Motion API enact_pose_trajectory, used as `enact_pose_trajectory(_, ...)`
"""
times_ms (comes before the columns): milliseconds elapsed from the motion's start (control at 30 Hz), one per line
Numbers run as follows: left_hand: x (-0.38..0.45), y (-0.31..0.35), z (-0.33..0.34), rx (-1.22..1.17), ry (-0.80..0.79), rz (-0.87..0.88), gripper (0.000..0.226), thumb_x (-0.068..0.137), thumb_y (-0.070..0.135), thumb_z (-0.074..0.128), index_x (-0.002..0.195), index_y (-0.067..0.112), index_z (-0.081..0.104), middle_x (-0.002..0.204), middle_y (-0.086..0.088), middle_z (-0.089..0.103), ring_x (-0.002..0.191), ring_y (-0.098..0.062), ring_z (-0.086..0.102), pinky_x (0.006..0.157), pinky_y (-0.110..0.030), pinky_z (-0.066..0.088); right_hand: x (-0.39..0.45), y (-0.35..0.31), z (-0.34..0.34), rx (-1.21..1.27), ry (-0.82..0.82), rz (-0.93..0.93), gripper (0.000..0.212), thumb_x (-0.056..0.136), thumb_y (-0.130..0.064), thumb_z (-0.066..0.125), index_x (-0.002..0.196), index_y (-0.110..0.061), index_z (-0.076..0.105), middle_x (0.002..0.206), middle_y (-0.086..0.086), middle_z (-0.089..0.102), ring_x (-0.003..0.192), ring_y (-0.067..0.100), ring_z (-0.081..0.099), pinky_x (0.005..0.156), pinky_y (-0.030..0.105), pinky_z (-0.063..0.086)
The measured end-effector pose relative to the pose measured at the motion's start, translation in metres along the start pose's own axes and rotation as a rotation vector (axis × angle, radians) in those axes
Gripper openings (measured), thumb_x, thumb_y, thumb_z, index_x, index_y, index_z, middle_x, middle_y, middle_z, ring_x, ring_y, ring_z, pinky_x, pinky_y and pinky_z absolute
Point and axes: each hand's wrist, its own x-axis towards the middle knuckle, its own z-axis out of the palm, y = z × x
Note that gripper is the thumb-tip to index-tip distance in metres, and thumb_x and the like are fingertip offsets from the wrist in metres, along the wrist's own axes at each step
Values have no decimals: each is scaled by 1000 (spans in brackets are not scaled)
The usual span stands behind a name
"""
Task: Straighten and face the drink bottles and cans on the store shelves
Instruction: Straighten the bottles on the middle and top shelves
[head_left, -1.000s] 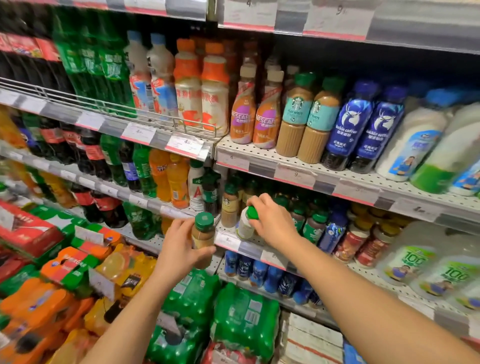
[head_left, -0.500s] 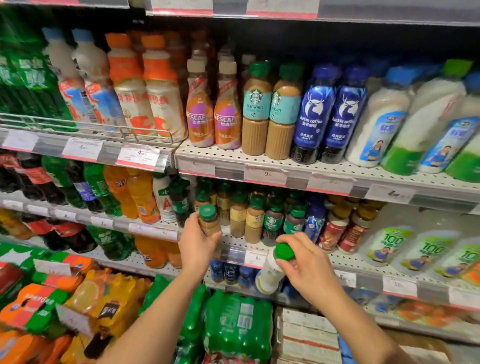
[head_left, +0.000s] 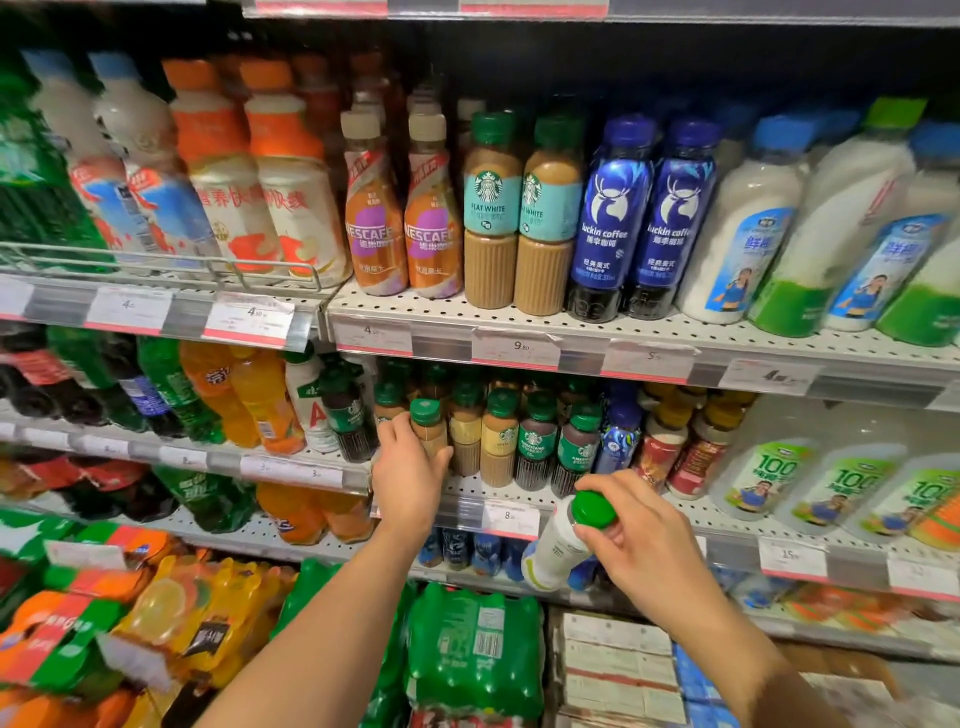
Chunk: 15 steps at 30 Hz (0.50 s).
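— So where are the hands?
— Left hand (head_left: 410, 480) curls round a brown bottle (head_left: 428, 428) at the front of the middle shelf (head_left: 691, 514). Right hand (head_left: 641, 543) pinches a white bottle (head_left: 558, 545) by its green cap (head_left: 594, 509), tilted, off the shelf.
— How will they handle?
— Likely light, rigid, slick; the body grips safer than the cap.
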Motion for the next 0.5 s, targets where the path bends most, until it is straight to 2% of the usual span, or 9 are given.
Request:
enact_pose_trajectory(167, -1, -1, 0, 28, -5, 9, 72, 84, 38, 79, 137, 14, 37, 134, -8, 48, 107, -32, 63, 82, -46, 57, -5, 2, -1, 6, -19, 13, 37, 90, -26, 75, 122, -34, 59, 114, -20, 48, 77, -5, 63, 75, 22, 47)
enact_pose_trajectory(300, -3, -4, -2, 65, 9, 25, 67, 87, 43, 73, 135, 14, 38, 134, -6, 49, 110, -29, 62, 80, -44, 56, -7, 4, -3, 11, -22, 21, 36, 92, -27, 73, 124, -35, 58, 115, -21, 47, 78, -4, 63, 76, 25, 49)
enact_pose_trajectory(367, -6, -5, -4, 83, 9, 11, 56, 87, 47, 70, 124, 15, 41, 124, -6, 56, 99, -31, 65, 73, -42, 55, -9, 5, -4, 16, -23, 24, 36, 92, -28, 72, 125, -34, 57, 115, -20, 47, 78, -3, 63, 77, 26, 50)
enact_pose_trajectory(500, -14, -16, -2, 160, -32, -152, 51, 83, 67, 62, 98, 23, 43, 83, 3, 64, 75, -27, 65, 64, -38, 56, -13, 8, -6, 40, -18, 18, 37, 92, -28, 73, 125, -34, 58, 116, -21, 48, 78, -2, 63, 77, 27, 50)
